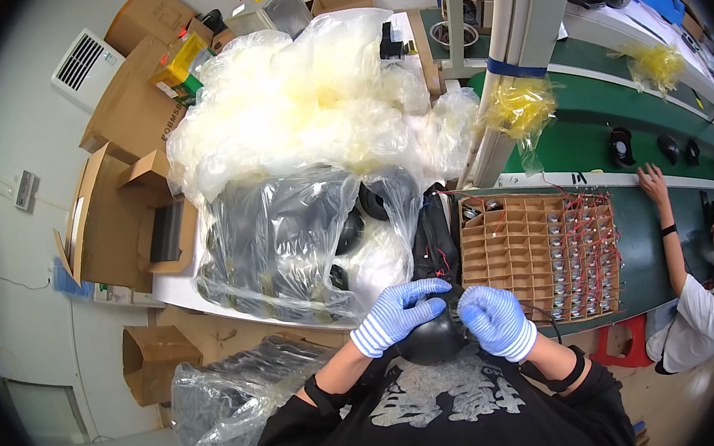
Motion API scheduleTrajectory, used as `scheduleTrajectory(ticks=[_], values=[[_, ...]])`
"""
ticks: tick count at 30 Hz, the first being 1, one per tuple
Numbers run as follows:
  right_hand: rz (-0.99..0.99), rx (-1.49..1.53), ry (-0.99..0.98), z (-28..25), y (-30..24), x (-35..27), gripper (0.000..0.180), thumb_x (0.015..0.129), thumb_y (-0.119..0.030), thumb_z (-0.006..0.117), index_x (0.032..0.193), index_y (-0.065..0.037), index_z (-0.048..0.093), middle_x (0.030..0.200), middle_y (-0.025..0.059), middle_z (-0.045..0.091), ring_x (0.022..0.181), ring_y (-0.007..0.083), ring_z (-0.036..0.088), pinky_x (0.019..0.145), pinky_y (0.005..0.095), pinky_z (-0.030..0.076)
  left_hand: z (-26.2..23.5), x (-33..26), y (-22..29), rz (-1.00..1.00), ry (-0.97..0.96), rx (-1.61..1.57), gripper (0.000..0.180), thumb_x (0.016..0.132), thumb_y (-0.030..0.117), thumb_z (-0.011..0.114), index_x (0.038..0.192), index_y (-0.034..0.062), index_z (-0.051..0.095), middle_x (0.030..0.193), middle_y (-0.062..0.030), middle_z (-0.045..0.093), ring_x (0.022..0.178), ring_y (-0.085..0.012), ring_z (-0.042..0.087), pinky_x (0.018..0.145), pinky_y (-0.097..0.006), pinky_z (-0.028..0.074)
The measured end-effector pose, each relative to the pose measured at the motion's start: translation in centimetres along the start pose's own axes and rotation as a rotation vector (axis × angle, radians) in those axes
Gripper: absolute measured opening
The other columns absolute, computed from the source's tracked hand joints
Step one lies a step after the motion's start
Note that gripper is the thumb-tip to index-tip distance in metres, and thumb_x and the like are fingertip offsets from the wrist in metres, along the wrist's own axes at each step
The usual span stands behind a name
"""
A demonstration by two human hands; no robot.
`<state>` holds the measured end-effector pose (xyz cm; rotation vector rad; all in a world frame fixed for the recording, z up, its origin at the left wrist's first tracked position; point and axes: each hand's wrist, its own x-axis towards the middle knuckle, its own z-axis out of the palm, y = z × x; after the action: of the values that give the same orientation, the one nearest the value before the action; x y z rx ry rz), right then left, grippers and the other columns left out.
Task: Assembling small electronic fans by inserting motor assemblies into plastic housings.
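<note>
A rounded black part [431,344] is held before the person's chest, by the near edge of the plastic-strewn white table [177,281]. The left hand [401,314] grips it, thumb and fingers narrowly apart; the right hand [497,321] curls narrow at its right side, and whether it pinches anything cannot be told. Clear bags [278,238] cover the table toward its far edge. To the right, a divided cardboard tray [504,248] rests at the left end of a green bench [664,238]. An open carton [107,224] stands by the table's left edge.
</note>
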<state>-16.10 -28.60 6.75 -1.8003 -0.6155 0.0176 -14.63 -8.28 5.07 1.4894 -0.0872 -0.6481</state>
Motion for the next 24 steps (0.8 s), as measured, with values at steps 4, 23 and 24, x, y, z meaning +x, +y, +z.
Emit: scheduleTrajectory(ticks=[4, 23, 24], values=[[0.649, 1.126, 0.426, -0.1, 0.7, -0.2, 0.031, 0.091, -0.027, 0.055, 0.068, -0.008, 0.046, 0.055, -0.0006, 0.041, 0.039, 0.0097, 0.036, 0.036, 0.0238, 0.032, -0.7, 0.1, -0.1, -0.060, -0.155, -0.038, 0.033, 0.085, 0.017, 0.064, 0.114, 0.0020, 0.060, 0.085, 0.0003, 0.061, 0.074, -0.0048, 0.050, 0.070, -0.020, 0.044], [0.273, 1.198, 0.760, -14.1, 3.4, 13.1, 0.053, 0.092, -0.046, 0.045, 0.103, 0.006, 0.053, 0.092, 0.0144, 0.059, 0.081, 0.0249, 0.059, 0.077, 0.0331, 0.051, -2.7, -0.2, -2.6, 0.051, -0.150, -0.055, 0.032, 0.087, 0.012, 0.060, 0.117, -0.0002, 0.058, 0.114, -0.0068, 0.060, 0.106, -0.0138, 0.053, 0.094, -0.027, 0.041], [0.256, 1.251, 0.668, -14.2, 2.6, 12.8, 0.060, 0.092, -0.049, 0.043, 0.110, 0.008, 0.051, 0.098, 0.0168, 0.060, 0.087, 0.0268, 0.060, 0.085, 0.0349, 0.051, -2.8, -0.3, -2.7, 0.050, -0.145, -0.058, 0.032, 0.087, 0.012, 0.060, 0.117, -0.0002, 0.058, 0.114, -0.0068, 0.060, 0.106, -0.0138, 0.053, 0.094, -0.027, 0.041]])
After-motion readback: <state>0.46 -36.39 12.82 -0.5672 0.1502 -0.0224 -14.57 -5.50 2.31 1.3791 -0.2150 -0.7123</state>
